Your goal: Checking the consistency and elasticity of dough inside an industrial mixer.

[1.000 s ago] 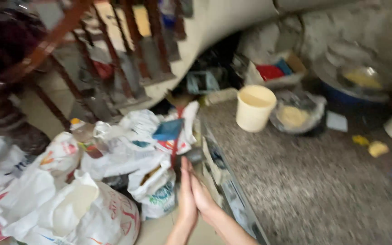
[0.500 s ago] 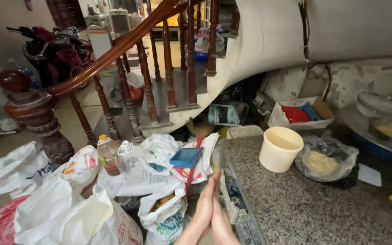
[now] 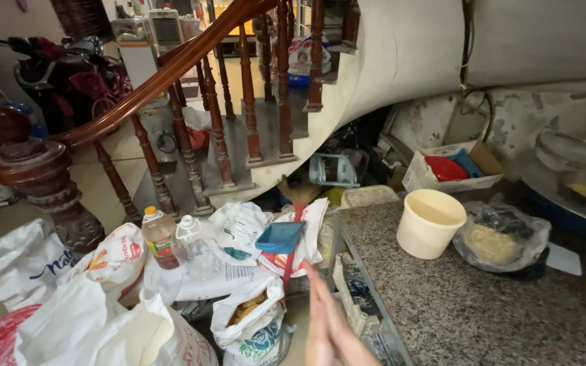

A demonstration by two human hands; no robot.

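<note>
Here we look down at our two hands pressed palm to palm at the bottom edge of the view, the left hand (image 3: 319, 318) lying flat against the right hand (image 3: 347, 342), fingers (image 3: 311, 285) stretched straight and together, pointing up and slightly left; they grip nothing, and no gap shows between the palms. Just past our fingertips, up and to the left, stands a blue dustpan (image 3: 280, 238) on a red handle (image 3: 289, 271), the handle running down toward our hands and ending close beside the fingertips without touching them. The dustpan leans among a heap of white plastic bags (image 3: 239, 234), and directly left of our hands an open white sack (image 3: 252, 318) shows yellowish pieces inside. Farther left in the heap stand a bottle with a yellow cap (image 3: 159, 237) and a clear bottle with a white cap (image 3: 188, 237), side by side. To the right of our hands runs a speckled granite counter (image 3: 476, 312), its edge near our right wrist. On it, well apart from our fingers, sit a cream plastic bucket (image 3: 431, 223) and, just beside that, a clear bag of pale grain (image 3: 500, 240). Behind them a cardboard box (image 3: 449, 169) holds red and blue things. Above the bags rises a curved staircase with dark wooden balusters (image 3: 249, 102) and a heavy newel post (image 3: 32, 169) at the left.
</note>
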